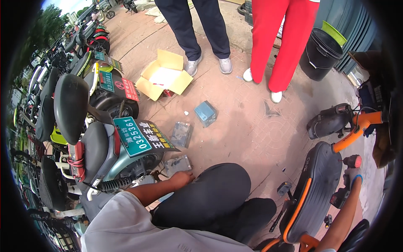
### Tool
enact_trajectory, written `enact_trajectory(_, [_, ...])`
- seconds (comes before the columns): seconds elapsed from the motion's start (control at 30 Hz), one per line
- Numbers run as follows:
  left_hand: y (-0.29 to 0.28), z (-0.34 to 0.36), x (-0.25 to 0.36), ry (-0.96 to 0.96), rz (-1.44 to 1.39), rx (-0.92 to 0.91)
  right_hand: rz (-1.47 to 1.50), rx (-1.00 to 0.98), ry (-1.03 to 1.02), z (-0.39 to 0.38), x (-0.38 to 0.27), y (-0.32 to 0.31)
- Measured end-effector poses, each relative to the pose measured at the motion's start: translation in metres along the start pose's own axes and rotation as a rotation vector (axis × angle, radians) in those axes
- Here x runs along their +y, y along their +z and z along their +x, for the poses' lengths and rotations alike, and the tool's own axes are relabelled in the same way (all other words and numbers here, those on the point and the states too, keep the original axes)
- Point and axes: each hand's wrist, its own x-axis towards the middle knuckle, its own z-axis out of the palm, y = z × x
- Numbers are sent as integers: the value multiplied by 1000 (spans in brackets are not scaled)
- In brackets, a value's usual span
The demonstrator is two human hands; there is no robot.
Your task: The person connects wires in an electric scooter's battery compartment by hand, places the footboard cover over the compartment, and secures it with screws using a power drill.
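Person is crouching beside the rear wheel (140,166) of a parked teal scooter (105,153), left hand (181,179) reaching low toward a grey rectangular module (178,164) lying flat on the brick paving (252,138) just behind the wheel. Hand is resting right at the module's near edge, fingers curled downward; they're looking loosely bent rather than clamped, and whether they're actually gripping the edge or only touching it I can't tell, since the knee (218,185) is cutting off the view below the knuckles. Judgement: if the module is being lifted, it's worth getting fingers under both long sides rather than pinching one corner, and keeping it level so nothing loose is sliding off the top; also watching the spring and wiring near the axle, which are sitting close to the wrist. Right hand (354,173) is out to the far side, in a light glove with a blue cuff, closing over a small red-and-black part (351,161) at the rear of an orange-and-black scooter (312,193); grip looks wrapped but finger detail is too distorted at the rim to be sure. Two similar modules are sitting further out: a clear-topped one (181,133) and a blue-grey box (205,113). An open cardboard box (164,75) is lying beyond them. Two bystanders are standing near it, only legs showing.
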Motion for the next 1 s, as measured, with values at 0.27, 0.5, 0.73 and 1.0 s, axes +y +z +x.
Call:
enact_trajectory(0.27, [9, 163, -83, -443, -321, 762, -98, 186, 9, -3, -20, 16])
enact_trajectory(0.5, [22, 241, -188, -873, -533, 894, -13, 104, 45, -1, -28, 14])
enact_trajectory(0.73, [-6, 289, -201, -972, -290, 765, -21, 115, 22, -3, -7, 22])
enact_trajectory(1.0, [-2, 290, -197, -849, -252, 720, -1, 204, 35, 14, 8, -50])
